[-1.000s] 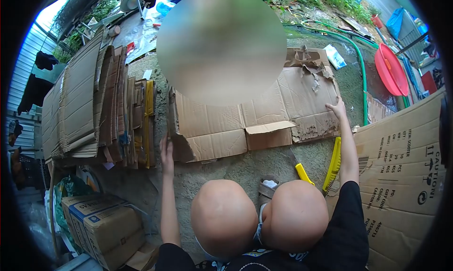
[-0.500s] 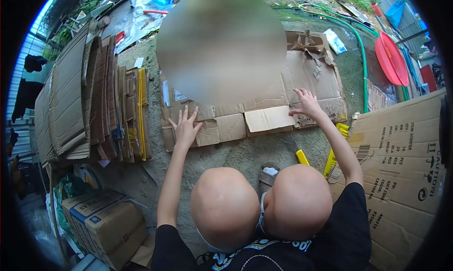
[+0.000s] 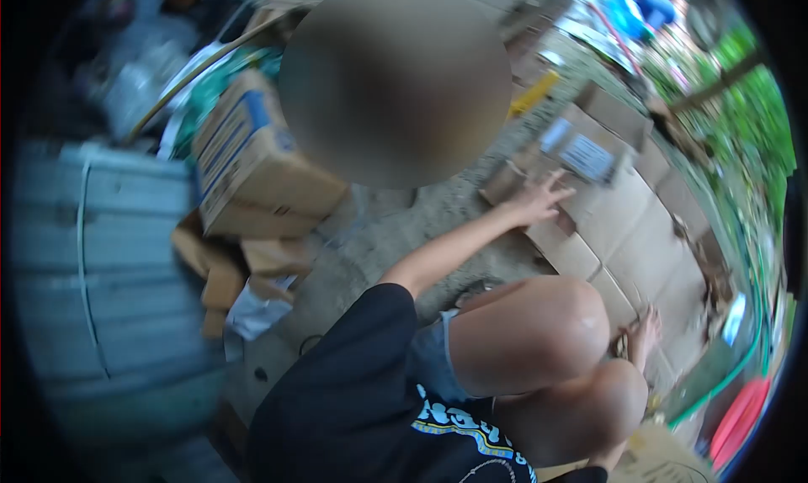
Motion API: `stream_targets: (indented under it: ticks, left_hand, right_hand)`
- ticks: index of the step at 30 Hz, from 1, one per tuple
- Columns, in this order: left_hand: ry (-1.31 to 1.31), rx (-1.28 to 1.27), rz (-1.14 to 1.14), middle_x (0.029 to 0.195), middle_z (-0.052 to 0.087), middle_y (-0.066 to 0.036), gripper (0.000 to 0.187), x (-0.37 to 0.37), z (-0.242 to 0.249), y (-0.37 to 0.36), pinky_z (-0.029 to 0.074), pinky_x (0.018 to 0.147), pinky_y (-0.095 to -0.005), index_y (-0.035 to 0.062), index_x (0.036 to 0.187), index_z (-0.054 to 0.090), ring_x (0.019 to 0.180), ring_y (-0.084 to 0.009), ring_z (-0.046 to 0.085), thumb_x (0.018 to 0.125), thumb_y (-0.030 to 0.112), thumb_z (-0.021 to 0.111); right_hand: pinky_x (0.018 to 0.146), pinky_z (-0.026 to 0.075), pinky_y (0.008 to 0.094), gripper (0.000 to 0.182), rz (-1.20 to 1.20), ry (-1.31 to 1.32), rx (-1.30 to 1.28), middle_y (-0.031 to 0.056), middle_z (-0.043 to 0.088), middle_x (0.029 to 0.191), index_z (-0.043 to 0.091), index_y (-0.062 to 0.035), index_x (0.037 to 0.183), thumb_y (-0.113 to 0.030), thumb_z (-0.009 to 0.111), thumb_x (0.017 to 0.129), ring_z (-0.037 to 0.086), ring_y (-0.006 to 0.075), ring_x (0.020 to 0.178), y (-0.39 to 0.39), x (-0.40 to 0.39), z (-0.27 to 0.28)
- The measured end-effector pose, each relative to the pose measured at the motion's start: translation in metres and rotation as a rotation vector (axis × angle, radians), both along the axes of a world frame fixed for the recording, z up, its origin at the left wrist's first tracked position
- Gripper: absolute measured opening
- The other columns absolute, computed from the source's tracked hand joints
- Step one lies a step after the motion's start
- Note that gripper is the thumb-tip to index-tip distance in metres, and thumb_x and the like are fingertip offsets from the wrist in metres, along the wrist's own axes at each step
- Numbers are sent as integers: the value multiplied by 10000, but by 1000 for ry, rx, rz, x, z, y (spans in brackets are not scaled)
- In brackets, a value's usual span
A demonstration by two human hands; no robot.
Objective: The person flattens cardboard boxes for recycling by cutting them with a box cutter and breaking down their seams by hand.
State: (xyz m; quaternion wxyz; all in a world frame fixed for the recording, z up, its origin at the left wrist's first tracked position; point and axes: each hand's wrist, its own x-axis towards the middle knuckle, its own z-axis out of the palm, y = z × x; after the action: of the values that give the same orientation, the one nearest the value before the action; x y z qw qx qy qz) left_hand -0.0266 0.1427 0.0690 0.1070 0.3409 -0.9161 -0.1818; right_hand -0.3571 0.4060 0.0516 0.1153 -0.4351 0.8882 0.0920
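Note:
A flattened cardboard box (image 3: pixel 635 235) lies on the ground in front of my knees, with whitish printed labels (image 3: pixel 587 156) near its far left corner. My left hand (image 3: pixel 541 199) rests on its near left part, fingers spread. Past my knees, my right hand (image 3: pixel 644 336) lies on the cardboard's near edge at the other end. It is partly blurred, but its fingers look stretched out and I see nothing held in them.
On the left are a taped carton (image 3: pixel 261 180), corrugated metal sheeting (image 3: pixel 135 256) and clear plastic bags (image 3: pixel 151 62). A yellow strip (image 3: pixel 534 94) stands beyond the cardboard. To the right are a green hose (image 3: pixel 724 382) and a red basin (image 3: pixel 741 420). A blurred disc hides the upper middle.
My view has swung to the left, so the cardboard now appears on the right and the carton nearer the middle. Both hands are still on the cardboard.

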Motion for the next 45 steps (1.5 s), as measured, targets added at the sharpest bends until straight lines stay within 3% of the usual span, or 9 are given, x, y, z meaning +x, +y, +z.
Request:
stream_targets:
  ticks: [2,5,7,12,17,22,28,36,45]
  left_hand:
    - [407,91,70,1239,395,-161,404,28,27,16,444,866,-349,127,1181,489,1034,-288,512,791,71,578]
    - [415,-150,252,652,571,-57,104,110,103,44,490,537,-289,66,766,601,588,-220,599,760,161,643]
    - [296,-278,448,558,571,-78,285,193,127,52,434,467,-330,85,655,610,512,-254,578,785,338,613]
    - [128,-475,1194,876,617,-118,261,386,228,120,466,577,-354,98,1067,508,731,-273,611,814,42,475]
    - [-456,-890,1581,1190,471,-194,471,536,244,206,409,830,-417,24,1122,458,1047,-332,498,767,300,600]
    - [-452,65,2197,1125,538,-181,644,599,224,221,396,900,-425,48,1151,451,1069,-331,509,651,404,648]
    - [-609,-248,2041,1018,607,-118,363,617,285,213,444,811,-414,178,1031,525,975,-310,567,682,246,597]
    - [-958,-713,1613,1050,593,-139,438,511,550,202,446,794,-425,201,1191,511,973,-337,553,780,342,565]
    - [-670,-1102,846,1077,589,-147,451,367,703,147,405,852,-356,79,1200,498,995,-281,557,802,259,606]
  right_hand:
    - [935,325,427,894,95,51,-23,116,375,1288,372,-152,1261,-204,819,487,352,271,1199,-2,15,14]
    - [910,324,415,789,112,36,9,91,413,1225,406,-157,1222,-188,797,537,377,262,1154,3,14,7]
    - [900,328,416,757,129,45,40,79,423,1203,415,-166,1207,-191,790,550,386,257,1138,8,7,-4]
    - [886,329,412,623,156,-107,195,44,438,1166,442,-196,1170,-194,743,625,398,232,1114,7,-17,-29]
    - [854,360,400,508,271,28,2,84,472,1096,462,-134,1149,-111,678,689,441,256,1054,31,-16,-61]
    - [845,367,397,482,230,8,4,92,478,1075,464,-117,1144,-94,657,703,450,262,1036,34,-12,-62]
    - [835,375,393,452,192,-28,-49,103,486,1051,467,-98,1139,-73,631,719,460,269,1014,43,-14,-63]
    - [821,386,387,412,310,-289,-562,117,497,1018,470,-71,1132,-46,597,741,475,278,985,21,-33,-77]
    - [880,376,367,353,515,-578,-995,133,516,1055,457,-23,1149,-101,572,824,486,243,1015,-155,105,189]
